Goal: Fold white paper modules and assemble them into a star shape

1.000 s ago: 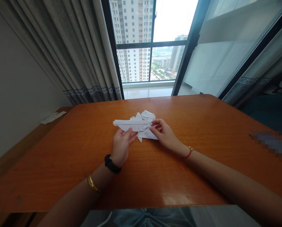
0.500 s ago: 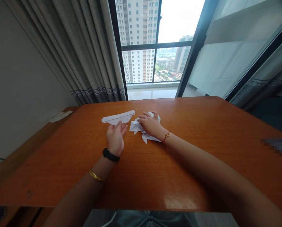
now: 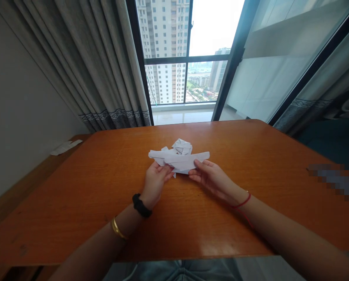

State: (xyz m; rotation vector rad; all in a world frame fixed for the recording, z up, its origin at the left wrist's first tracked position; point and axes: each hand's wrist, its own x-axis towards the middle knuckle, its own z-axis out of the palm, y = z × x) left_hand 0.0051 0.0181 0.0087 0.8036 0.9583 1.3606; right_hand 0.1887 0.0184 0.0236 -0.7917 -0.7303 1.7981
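Two long folded white papers overlap in front of me. My left hand [image 3: 156, 181] pinches the left folded paper [image 3: 156, 155] between thumb and fingers. The right folded paper [image 3: 187, 160] is gripped by my right hand [image 3: 211, 177], its thumb on top near the right end. Just behind them lies a pile of folded white paper [image 3: 182, 146] on the wooden table, partly hidden by the held papers. A small white tip shows below them, between my hands.
The orange-brown wooden table [image 3: 104, 203] spreads around my hands. A white paper strip [image 3: 65, 147] lies on a ledge at the left. A blurred patch [image 3: 335, 181] covers something at the right edge. Curtains and a window stand behind.
My right hand has come off the pile and now holds a folded paper. My left hand has moved right with its paper, so the two overlap. The view has shifted slightly.
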